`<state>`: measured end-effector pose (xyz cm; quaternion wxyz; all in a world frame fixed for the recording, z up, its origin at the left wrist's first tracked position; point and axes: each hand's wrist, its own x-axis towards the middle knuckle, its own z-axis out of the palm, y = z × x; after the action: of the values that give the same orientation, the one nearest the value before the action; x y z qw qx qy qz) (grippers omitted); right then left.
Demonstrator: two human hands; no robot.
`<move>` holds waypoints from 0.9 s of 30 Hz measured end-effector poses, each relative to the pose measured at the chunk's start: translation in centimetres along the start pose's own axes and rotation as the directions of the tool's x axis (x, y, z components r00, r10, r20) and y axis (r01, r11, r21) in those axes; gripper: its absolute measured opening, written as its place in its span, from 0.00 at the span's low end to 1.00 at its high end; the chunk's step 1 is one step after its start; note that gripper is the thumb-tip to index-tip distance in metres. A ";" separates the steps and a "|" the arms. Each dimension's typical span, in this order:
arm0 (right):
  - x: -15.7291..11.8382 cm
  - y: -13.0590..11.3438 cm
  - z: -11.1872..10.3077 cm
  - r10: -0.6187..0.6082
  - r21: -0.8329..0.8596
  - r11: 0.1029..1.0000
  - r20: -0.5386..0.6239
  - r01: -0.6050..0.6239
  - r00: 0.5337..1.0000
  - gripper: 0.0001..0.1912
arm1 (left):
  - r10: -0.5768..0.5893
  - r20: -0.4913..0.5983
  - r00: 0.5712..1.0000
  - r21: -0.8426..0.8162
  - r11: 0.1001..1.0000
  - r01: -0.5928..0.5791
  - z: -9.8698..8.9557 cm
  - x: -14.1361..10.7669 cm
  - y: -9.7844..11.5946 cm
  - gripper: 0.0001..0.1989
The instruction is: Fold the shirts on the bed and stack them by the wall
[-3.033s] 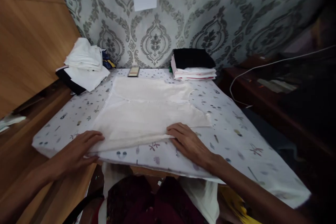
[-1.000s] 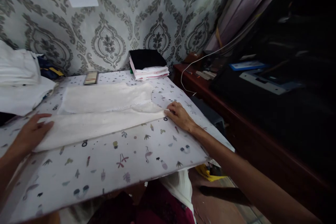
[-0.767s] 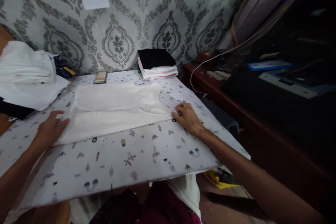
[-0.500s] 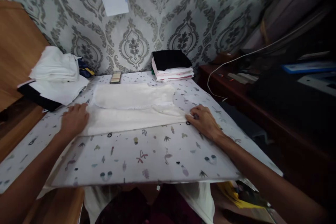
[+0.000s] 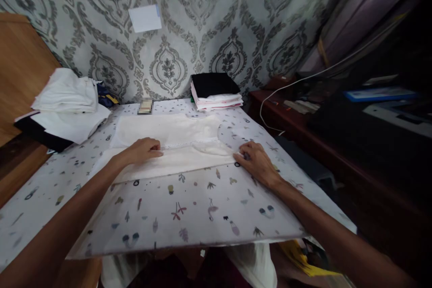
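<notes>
The flat cream-white garment (image 5: 168, 129) is thin matt cloth, lightly creased. Beneath it, the white cover printed with small coloured motifs (image 5: 199, 207) looks smooth and dull. At the far edge of the tabletop (image 5: 249, 209), the square-folded stack of black and white pieces (image 5: 216, 85) is matt cloth; the loose white pile (image 5: 65, 92) at the far left corner is soft, rumpled cloth. By the left edge, the upright light-brown panel (image 5: 23, 67) looks like smooth grained wood.

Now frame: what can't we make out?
Head view throughout:
White garment: part beneath left hand and left forearm, hidden.
Small pale item: pixelated, markings unreadable.
Folded stack: lower layers mostly covered by black cloth.
Blue-edged item: blurred, in darkness.
Right forearm: cut off by bottom edge.
</notes>
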<state>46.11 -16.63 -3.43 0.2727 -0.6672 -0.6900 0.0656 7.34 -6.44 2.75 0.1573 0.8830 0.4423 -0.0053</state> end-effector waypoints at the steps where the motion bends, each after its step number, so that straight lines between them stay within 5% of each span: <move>1: 0.0 0.0 0.0 -0.003 0.001 1.000 -0.003 0.003 1.000 0.13 | 0.020 0.012 1.000 0.001 1.000 -0.020 -0.1 0.0 0.0 0.11; 7: 0.0 0.2 0.1 -0.022 0.003 1.000 -0.026 0.022 0.999 0.13 | 0.112 -0.351 0.930 0.144 0.988 -0.064 1.1 -0.2 -0.3 0.13; 14: 0.0 0.5 0.5 -0.030 -0.014 0.999 -0.058 0.029 0.998 0.13 | 0.081 -0.425 0.902 0.209 0.978 0.011 4.2 -0.8 -1.0 0.20; 17: 0.0 0.6 0.5 -0.025 -0.010 1.000 -0.046 0.025 0.999 0.12 | 0.092 -0.353 0.931 0.200 0.980 -0.021 4.9 -1.9 -0.6 0.23; 21: 0.2 0.9 0.4 -0.020 -0.005 1.000 -0.035 0.020 0.999 0.13 | -0.034 -0.214 0.976 0.139 0.988 0.065 5.3 -3.0 0.0 0.28; 27: 0.4 1.3 0.6 -0.029 0.020 0.999 -0.042 0.030 0.999 0.13 | -0.274 -0.170 0.947 0.121 0.948 0.296 4.2 -5.9 -2.7 0.31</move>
<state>47.01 -15.96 -4.39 0.2947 -0.6553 -0.6933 0.0548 2.20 -10.67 -1.06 0.0562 0.8166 0.5744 0.0066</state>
